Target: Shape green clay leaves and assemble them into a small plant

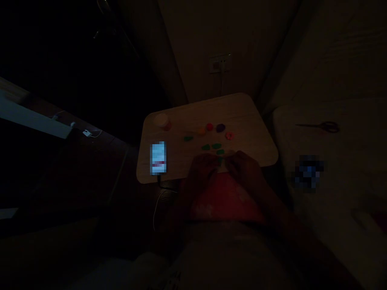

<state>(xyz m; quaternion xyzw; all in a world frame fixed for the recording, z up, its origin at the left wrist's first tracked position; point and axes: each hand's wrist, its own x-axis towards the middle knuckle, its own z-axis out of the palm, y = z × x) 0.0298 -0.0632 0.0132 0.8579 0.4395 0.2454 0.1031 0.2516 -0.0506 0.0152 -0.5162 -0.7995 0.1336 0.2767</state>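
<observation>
The view is very dark. Near the front edge of a small wooden table, my left hand (206, 164) and my right hand (244, 165) are close together, fingers curled. Between their fingertips is a small green piece (220, 159), which looks like modelling clay. Just beyond it lie more flat green pieces, one (220, 152) closest and another (216, 146) behind. Farther back are an orange lump (201, 131), a red lump (209, 127), a purple lump (220, 127) and a pinkish-red flower-shaped piece (229, 135). Shadow hides most finger detail.
A lit phone (158, 158) with a cable lies at the table's left (142, 173). Behind it stands a pale-lidded tub (162, 121). Scissors (326, 127) and a blurred dark object (308, 173) rest on a pale surface at right. A wall socket (220, 63) holds a plug.
</observation>
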